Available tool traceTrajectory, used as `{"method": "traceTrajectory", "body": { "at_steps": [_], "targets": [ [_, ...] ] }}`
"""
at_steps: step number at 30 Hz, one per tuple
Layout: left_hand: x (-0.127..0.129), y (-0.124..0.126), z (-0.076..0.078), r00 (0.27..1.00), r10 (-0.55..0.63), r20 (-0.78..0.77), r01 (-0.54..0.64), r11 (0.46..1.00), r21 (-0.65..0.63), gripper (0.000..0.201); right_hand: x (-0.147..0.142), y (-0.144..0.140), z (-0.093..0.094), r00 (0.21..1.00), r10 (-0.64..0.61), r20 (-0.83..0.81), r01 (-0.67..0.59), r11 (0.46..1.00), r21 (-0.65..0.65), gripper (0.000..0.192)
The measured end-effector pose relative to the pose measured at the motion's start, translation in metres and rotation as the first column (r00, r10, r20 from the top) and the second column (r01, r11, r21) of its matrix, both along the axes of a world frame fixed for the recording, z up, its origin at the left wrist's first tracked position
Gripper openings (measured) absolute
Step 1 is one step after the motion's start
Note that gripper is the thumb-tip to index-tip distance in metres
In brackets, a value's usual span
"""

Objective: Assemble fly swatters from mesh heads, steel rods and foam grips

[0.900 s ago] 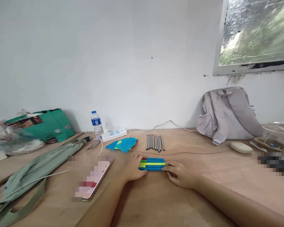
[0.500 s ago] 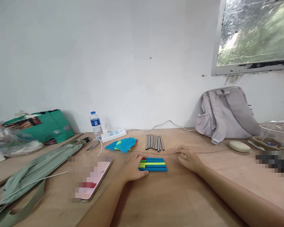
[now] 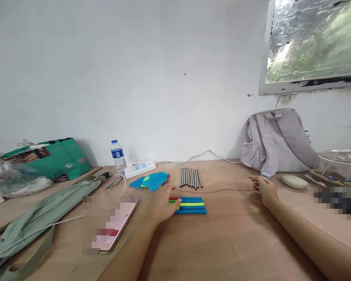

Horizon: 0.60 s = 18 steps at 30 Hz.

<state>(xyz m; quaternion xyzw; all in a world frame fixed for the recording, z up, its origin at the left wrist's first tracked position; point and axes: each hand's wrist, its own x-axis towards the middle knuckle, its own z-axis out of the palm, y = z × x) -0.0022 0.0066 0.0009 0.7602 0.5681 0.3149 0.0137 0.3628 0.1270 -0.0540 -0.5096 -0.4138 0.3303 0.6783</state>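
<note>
Coloured tubes point(image 3: 191, 207) in blue, yellow-green, green and red lie side by side on the wooden table. Over their left ends is my left hand point(image 3: 163, 206), thumb and fingers apart; it covers part of them, and I cannot tell whether it touches them. Just behind sit a row of grey metal tubes point(image 3: 190, 178) and a small pile of blue and yellow flat pieces point(image 3: 155, 180). Well to the right, my right hand point(image 3: 265, 191) is raised near the backpack strap, its fingers loosely bent and apart, holding nothing.
A phone point(image 3: 119, 228) and a green-grey strapped bag point(image 3: 49, 210) lie left. Behind stand a water bottle point(image 3: 117, 156) and a white power strip point(image 3: 140, 169). At right are a grey backpack point(image 3: 280, 140), a pale oval case point(image 3: 294, 182) and a clear container point(image 3: 341, 164).
My right hand has moved right, away from the tubes towards the backpack. My left hand has lifted its thumb from the front tube and turned a little, with the tubes still lying in place.
</note>
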Motion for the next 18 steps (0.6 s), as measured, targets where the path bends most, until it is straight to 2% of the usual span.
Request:
{"method": "traceTrajectory", "body": {
  "at_steps": [3,6,8,12,18],
  "targets": [
    [-0.006,0.01,-0.003,0.968,0.091,0.234,-0.116,0.989,0.093,0.017,0.002,-0.005,0.0,0.986,0.082,-0.145,-0.084,0.996,-0.007,0.017],
    [-0.015,0.018,-0.004,0.898,0.175,0.404,-0.223,0.972,0.073,0.008,0.007,-0.011,0.001,0.949,0.193,-0.249,-0.2,0.98,-0.002,0.017],
    [-0.022,0.022,-0.007,0.846,0.242,0.475,-0.292,0.956,0.033,0.013,0.013,-0.014,0.002,0.922,0.246,-0.298,-0.262,0.965,-0.012,0.02],
    [-0.031,0.029,-0.017,0.784,0.319,0.533,-0.33,0.941,-0.076,0.017,0.021,-0.011,0.001,0.894,0.249,-0.373,-0.287,0.957,-0.049,0.026],
    [-0.029,0.029,-0.02,0.803,0.325,0.5,-0.302,0.944,-0.129,0.015,0.021,-0.002,-0.004,0.882,0.266,-0.388,-0.305,0.952,-0.041,0.025]
  ]
}}
